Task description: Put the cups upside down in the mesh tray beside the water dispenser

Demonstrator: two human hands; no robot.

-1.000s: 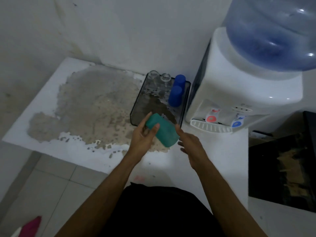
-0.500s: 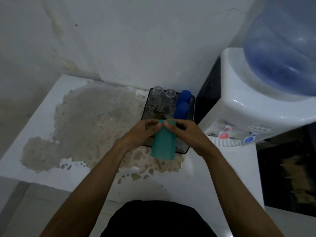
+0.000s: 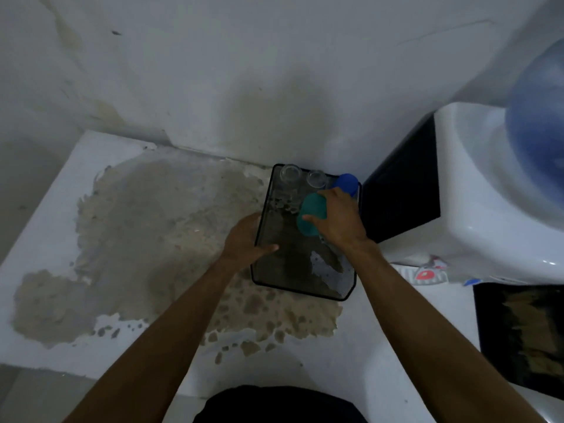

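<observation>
A person's right hand (image 3: 338,221) lowers a teal cup (image 3: 311,215) into the black mesh tray (image 3: 305,288) at the centre of the frame, fingers and thumb wrapped around the cup's far side. Half a second earlier both hands held the cup upright-looking over the tray's near edge; now only the right hand has it, and it has travelled up the frame into the tray's right half, just below a blue cup (image 3: 346,182) at the tray's upper right corner. The left hand (image 3: 245,241) has let go of the cup and sits at the tray's left rim, thumb hooked over the wire edge; whether it grips the rim firmly or merely steadies it cannot be told. Two clear glasses (image 3: 290,173) stand inverted along the tray's top edge. The teal cup's rounded closed end appears to face the camera, which suggests it is already turned mouth-down, though whether it rests on the mesh is not visible. The water dispenser (image 3: 476,190) fills the right of the frame, just beside the tray. The placement looks nearly complete, with only the release remaining.
</observation>
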